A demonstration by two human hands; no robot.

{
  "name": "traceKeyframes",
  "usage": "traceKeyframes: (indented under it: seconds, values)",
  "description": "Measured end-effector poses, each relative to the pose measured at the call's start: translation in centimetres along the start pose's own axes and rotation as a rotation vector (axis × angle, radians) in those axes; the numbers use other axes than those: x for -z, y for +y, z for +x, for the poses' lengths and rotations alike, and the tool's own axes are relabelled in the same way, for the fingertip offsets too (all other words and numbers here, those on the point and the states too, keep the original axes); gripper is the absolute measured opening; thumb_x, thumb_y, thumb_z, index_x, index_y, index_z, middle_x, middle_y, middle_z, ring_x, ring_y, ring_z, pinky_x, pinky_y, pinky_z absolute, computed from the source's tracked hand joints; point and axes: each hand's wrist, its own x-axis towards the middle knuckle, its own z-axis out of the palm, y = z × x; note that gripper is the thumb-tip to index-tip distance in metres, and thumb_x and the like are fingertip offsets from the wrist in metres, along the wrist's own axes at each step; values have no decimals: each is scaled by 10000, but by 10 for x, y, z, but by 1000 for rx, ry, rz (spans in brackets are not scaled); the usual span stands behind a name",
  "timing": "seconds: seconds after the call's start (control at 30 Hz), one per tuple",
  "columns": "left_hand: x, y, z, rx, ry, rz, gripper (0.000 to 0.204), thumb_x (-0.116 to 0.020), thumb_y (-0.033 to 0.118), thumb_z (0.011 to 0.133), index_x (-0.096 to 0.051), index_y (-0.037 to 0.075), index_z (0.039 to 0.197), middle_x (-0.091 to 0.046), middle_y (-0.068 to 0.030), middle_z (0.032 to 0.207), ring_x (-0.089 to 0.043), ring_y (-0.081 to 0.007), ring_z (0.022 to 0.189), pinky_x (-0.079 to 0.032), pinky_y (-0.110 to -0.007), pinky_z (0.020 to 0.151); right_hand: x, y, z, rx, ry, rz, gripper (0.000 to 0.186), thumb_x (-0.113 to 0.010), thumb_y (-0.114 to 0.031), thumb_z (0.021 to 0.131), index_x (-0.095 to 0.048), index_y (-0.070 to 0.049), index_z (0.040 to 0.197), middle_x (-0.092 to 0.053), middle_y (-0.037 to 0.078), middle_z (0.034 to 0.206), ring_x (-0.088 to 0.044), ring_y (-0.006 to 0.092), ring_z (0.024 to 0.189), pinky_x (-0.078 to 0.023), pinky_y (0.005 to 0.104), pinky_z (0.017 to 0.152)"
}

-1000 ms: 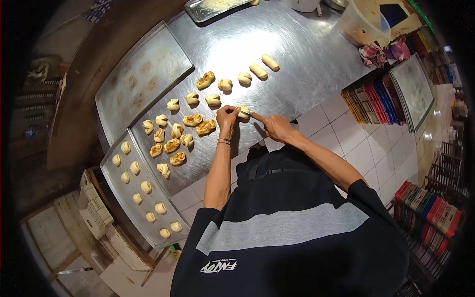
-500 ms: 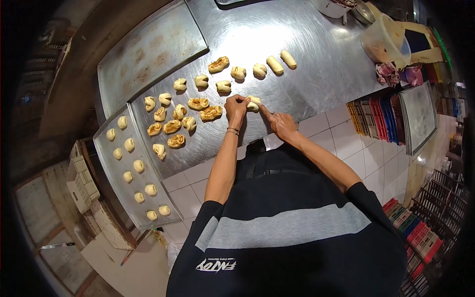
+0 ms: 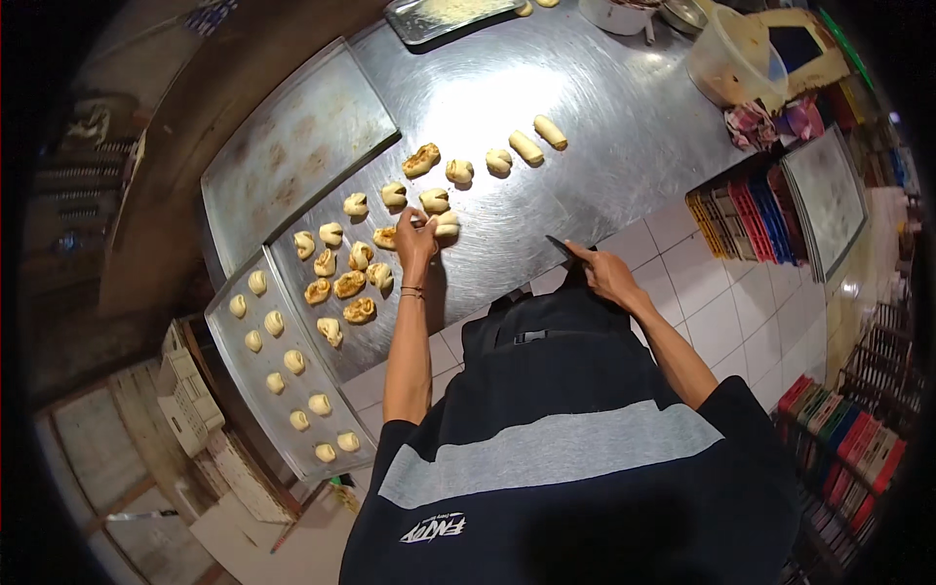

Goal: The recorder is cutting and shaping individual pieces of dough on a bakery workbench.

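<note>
My left hand [image 3: 416, 239] is closed on a pale dough roll [image 3: 447, 225] at the right end of a group of shaped pieces on the steel table. A knife with a short dark blade [image 3: 558, 244] is in my right hand [image 3: 610, 277], which is closed round it by the table's near edge, apart from the dough. Beside my left hand lie several cut dough pieces [image 3: 349, 285], some opened to show a brown filling. Two uncut dough rolls [image 3: 526, 147] lie farther off to the right.
A tray with several small dough pieces [image 3: 284, 390] stands at left, a bare metal tray [image 3: 292, 146] behind it. At the far edge is a smaller metal tray [image 3: 419, 29]. A white bucket [image 3: 733, 68] stands far right, above stacked crates [image 3: 746, 222].
My left hand has moved left with the dough roll, toward the shaped pieces. My right hand has drawn away from the roll, to the right and nearer me, with the knife in it.
</note>
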Motion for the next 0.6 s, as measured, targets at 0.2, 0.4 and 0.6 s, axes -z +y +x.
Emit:
traceKeyframes:
  seconds: [0.2,0.4,0.6]
  values:
    - [-22,20,10,-536,2,592,253,-699,195,978,-714,-48,911,-716,-239,901,-657,-433,854,-499,-522,756,14,22,-11,52,404,186,692,-548,-16,912,-524,-262,1558,-644,267,789,-637,462,741,-513,547,761]
    - [-124,122,64,-847,-129,586,352,-682,95,899,-678,-17,1233,-663,-226,1254,-617,-432,1140,-503,-509,967,31,32,-27,-67,393,192,691,-564,-15,928,-509,-262,1571,-622,254,760,-615,442,700,-503,530,725]
    - [-182,94,120,-924,-435,553,372,-590,-15,889,-738,93,1212,-703,-98,1278,-592,-360,1230,-466,-503,1010,33,32,-24,-11,376,236,647,-576,-38,959,-515,-250,1567,-587,267,710,-589,433,649,-486,525,703]
